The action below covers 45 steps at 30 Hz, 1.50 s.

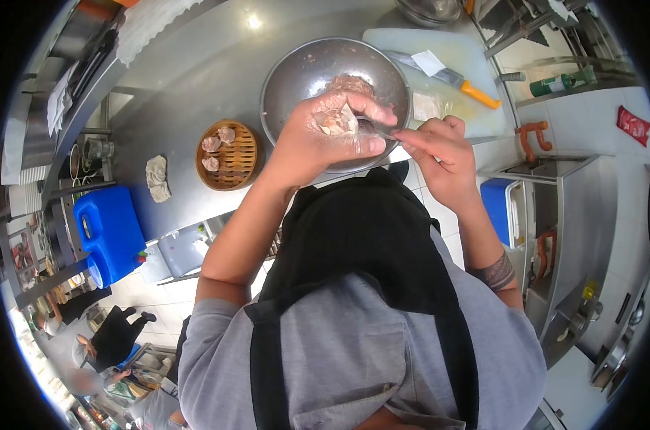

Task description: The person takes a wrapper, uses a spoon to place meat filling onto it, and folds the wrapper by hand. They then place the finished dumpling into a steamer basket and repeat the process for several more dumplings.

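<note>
My left hand is curled around a dumpling wrapper with pinkish meat filling in it, above a large metal bowl. Between thumb and fingers, my right hand pinches a thin metal utensil. Its other end points toward my left hand, and its exact kind is hard to make out. More minced meat filling lies inside the bowl, partly hidden behind my left fingers. To the left, a round bamboo steamer holds a few small formed dumplings.
A white cutting board to the right of the bowl carries an orange-handled knife and pale square wrappers. A crumpled cloth lies on the steel counter. A blue jug stands left, and people appear at lower left.
</note>
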Each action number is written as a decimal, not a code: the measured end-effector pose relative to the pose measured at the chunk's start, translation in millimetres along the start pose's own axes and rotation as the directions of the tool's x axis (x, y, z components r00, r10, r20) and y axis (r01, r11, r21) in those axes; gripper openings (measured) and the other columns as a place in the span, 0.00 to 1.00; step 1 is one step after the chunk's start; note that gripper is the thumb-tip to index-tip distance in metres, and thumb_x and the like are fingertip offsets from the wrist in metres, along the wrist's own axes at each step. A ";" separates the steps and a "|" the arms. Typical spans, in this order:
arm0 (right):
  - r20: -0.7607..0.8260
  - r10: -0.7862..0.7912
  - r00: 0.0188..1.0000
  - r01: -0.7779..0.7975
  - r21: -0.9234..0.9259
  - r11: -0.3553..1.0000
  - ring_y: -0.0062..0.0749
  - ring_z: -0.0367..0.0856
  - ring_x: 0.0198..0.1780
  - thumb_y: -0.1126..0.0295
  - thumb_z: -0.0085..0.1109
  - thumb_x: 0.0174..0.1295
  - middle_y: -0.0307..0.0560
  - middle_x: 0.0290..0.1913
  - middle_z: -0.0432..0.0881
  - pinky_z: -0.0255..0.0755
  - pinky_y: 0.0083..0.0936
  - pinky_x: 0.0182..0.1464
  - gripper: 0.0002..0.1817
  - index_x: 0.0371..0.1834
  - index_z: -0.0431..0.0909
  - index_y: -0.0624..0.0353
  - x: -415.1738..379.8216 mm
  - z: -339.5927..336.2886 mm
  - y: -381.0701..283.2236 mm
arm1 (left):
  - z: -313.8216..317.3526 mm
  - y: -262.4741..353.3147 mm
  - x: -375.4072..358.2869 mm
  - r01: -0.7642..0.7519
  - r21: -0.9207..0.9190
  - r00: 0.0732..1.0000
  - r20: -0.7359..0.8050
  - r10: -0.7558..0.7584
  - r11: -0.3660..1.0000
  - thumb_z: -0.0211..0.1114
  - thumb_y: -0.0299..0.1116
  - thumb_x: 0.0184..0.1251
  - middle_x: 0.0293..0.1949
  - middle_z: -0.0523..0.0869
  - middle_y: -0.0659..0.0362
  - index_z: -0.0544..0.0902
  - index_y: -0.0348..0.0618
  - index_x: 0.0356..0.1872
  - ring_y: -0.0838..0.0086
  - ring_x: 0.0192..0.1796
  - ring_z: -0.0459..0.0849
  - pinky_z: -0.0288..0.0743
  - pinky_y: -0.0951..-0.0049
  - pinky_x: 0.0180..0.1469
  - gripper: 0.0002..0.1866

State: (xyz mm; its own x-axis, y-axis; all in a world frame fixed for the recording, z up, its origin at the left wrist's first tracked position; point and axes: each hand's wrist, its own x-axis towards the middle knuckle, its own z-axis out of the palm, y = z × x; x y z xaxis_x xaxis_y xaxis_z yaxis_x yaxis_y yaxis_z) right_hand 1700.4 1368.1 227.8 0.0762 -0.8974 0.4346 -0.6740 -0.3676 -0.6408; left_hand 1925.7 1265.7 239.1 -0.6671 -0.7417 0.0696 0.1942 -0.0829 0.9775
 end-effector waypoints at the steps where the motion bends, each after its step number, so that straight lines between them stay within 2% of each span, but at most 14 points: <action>1: 0.011 0.006 1.000 -0.007 0.009 1.000 0.26 0.76 0.32 0.75 0.71 0.64 0.35 0.30 0.83 0.59 0.27 0.50 0.10 0.47 0.93 0.50 0.5 0.2 0.3 | 0.2 -1.4 -0.9 -0.003 -0.001 1.000 -0.003 0.003 1.000 0.83 0.21 0.53 0.45 0.90 0.55 0.85 0.40 0.52 0.66 0.55 0.88 0.81 0.65 0.59 0.24; 7: -0.047 0.039 0.998 -0.036 0.076 0.996 0.26 0.77 0.33 0.75 0.70 0.65 0.36 0.31 0.84 0.60 0.27 0.50 0.10 0.47 0.93 0.50 0.0 6.8 -0.2 | 24.0 3.1 -9.6 -0.014 0.080 0.968 -0.247 0.033 0.997 0.81 0.21 0.55 0.51 0.91 0.53 0.83 0.40 0.56 0.67 0.58 0.87 0.80 0.65 0.62 0.26; 9: -0.030 0.037 0.999 -0.035 0.051 0.998 0.26 0.77 0.33 0.75 0.70 0.65 0.36 0.31 0.85 0.60 0.27 0.50 0.10 0.47 0.93 0.50 0.2 3.4 0.7 | 17.5 7.1 -12.4 -0.123 -0.109 0.988 -0.111 0.111 0.986 0.82 0.23 0.54 0.56 0.89 0.52 0.78 0.41 0.66 0.66 0.62 0.85 0.77 0.63 0.66 0.36; 12: -0.006 0.013 1.000 -0.012 0.031 0.999 0.26 0.77 0.32 0.74 0.70 0.64 0.36 0.31 0.85 0.60 0.27 0.49 0.11 0.48 0.93 0.50 0.7 1.0 2.2 | -11.7 0.6 0.8 -0.003 -0.167 0.992 0.127 0.025 0.986 0.84 0.26 0.51 0.60 0.87 0.50 0.70 0.43 0.74 0.64 0.65 0.83 0.74 0.61 0.70 0.47; 14: -0.004 -0.012 1.000 0.012 0.033 0.999 0.26 0.76 0.32 0.74 0.70 0.64 0.35 0.30 0.84 0.60 0.27 0.49 0.11 0.48 0.93 0.50 3.5 -0.6 1.9 | -11.0 2.6 7.3 0.007 -0.257 0.993 0.118 0.024 0.966 0.85 0.29 0.49 0.58 0.89 0.49 0.78 0.40 0.67 0.61 0.64 0.84 0.73 0.59 0.70 0.41; 16: 0.007 -0.024 1.000 0.024 0.004 1.000 0.26 0.76 0.32 0.74 0.70 0.65 0.35 0.30 0.84 0.60 0.27 0.48 0.10 0.47 0.92 0.49 4.8 -3.6 1.0 | -14.3 9.3 11.1 0.080 -0.106 0.964 0.261 -0.050 0.991 0.83 0.27 0.51 0.55 0.90 0.48 0.87 0.39 0.52 0.57 0.64 0.85 0.73 0.57 0.71 0.24; 19: -0.006 -0.001 1.000 0.001 0.029 1.000 0.26 0.76 0.32 0.74 0.69 0.65 0.35 0.30 0.84 0.59 0.27 0.47 0.10 0.47 0.92 0.50 4.0 -6.2 2.8 | -6.4 2.6 10.4 0.040 -0.127 0.983 0.181 -0.016 0.991 0.82 0.25 0.54 0.50 0.91 0.49 0.88 0.40 0.38 0.56 0.62 0.86 0.74 0.54 0.70 0.12; 20: -0.010 0.001 1.000 -0.001 0.028 1.000 0.26 0.76 0.32 0.74 0.69 0.65 0.35 0.30 0.84 0.59 0.27 0.47 0.10 0.47 0.92 0.50 3.8 -5.6 2.9 | -2.9 -4.0 9.7 0.041 -0.126 0.982 0.186 -0.017 0.991 0.82 0.25 0.54 0.50 0.91 0.49 0.88 0.40 0.38 0.56 0.62 0.86 0.74 0.54 0.70 0.12; 22: -0.013 0.073 0.997 -0.071 0.122 0.990 0.26 0.76 0.32 0.74 0.68 0.65 0.35 0.30 0.84 0.58 0.27 0.48 0.09 0.46 0.92 0.50 2.1 -4.6 2.9 | 6.2 -14.9 8.3 -0.241 -0.049 0.969 0.035 0.243 0.969 0.80 0.23 0.56 0.48 0.90 0.50 0.87 0.40 0.38 0.57 0.61 0.86 0.74 0.53 0.70 0.11; 29: 0.045 0.035 0.998 -0.037 0.057 0.998 0.25 0.76 0.33 0.75 0.68 0.65 0.34 0.29 0.83 0.57 0.28 0.49 0.09 0.45 0.92 0.50 3.3 -13.8 4.4 | 20.3 7.4 3.7 -0.047 -0.231 0.998 -0.061 0.034 0.972 0.81 0.22 0.56 0.48 0.90 0.51 0.86 0.41 0.36 0.62 0.59 0.85 0.74 0.59 0.68 0.11; 31: 0.065 0.001 0.998 -0.001 0.004 1.000 0.25 0.76 0.33 0.76 0.68 0.64 0.34 0.28 0.82 0.57 0.28 0.49 0.10 0.45 0.92 0.51 4.8 -14.0 5.9 | 13.1 11.6 4.7 0.138 -0.116 0.990 0.043 -0.134 0.984 0.82 0.22 0.55 0.50 0.89 0.51 0.86 0.42 0.39 0.64 0.60 0.84 0.73 0.61 0.68 0.13; 37: 0.042 -0.019 0.999 0.017 0.039 0.999 0.25 0.75 0.32 0.77 0.69 0.61 0.34 0.28 0.81 0.57 0.28 0.48 0.12 0.46 0.92 0.50 4.6 -13.8 5.2 | 24.0 0.7 -0.2 0.033 0.064 0.994 -0.104 -0.027 0.997 0.83 0.25 0.54 0.55 0.88 0.50 0.87 0.41 0.47 0.65 0.63 0.83 0.73 0.62 0.67 0.19; 40: 0.058 -0.017 0.998 0.017 0.009 1.000 0.25 0.76 0.32 0.78 0.68 0.61 0.33 0.28 0.81 0.57 0.28 0.49 0.13 0.46 0.92 0.49 3.5 -19.0 4.7 | 22.5 11.8 -5.0 -0.012 -0.231 1.000 -0.030 0.005 0.973 0.82 0.23 0.53 0.55 0.88 0.52 0.84 0.40 0.53 0.65 0.63 0.83 0.74 0.62 0.68 0.25; 45: 0.059 -0.037 0.998 0.037 -0.006 0.999 0.25 0.76 0.33 0.79 0.68 0.60 0.33 0.28 0.82 0.57 0.28 0.50 0.14 0.46 0.92 0.49 6.9 -21.9 3.7 | 2.5 -2.8 8.1 0.036 -0.208 0.994 0.107 -0.013 0.977 0.81 0.21 0.53 0.51 0.89 0.53 0.78 0.40 0.61 0.64 0.60 0.85 0.74 0.60 0.69 0.32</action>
State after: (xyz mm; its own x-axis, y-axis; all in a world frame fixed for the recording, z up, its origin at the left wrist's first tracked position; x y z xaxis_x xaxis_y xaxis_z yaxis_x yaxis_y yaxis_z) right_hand 1682.4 1365.9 242.3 0.1440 -0.8960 0.4200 -0.6750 -0.3993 -0.6204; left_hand 1918.0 1261.5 237.4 -0.7430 -0.6648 0.0776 0.3157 -0.2458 0.9165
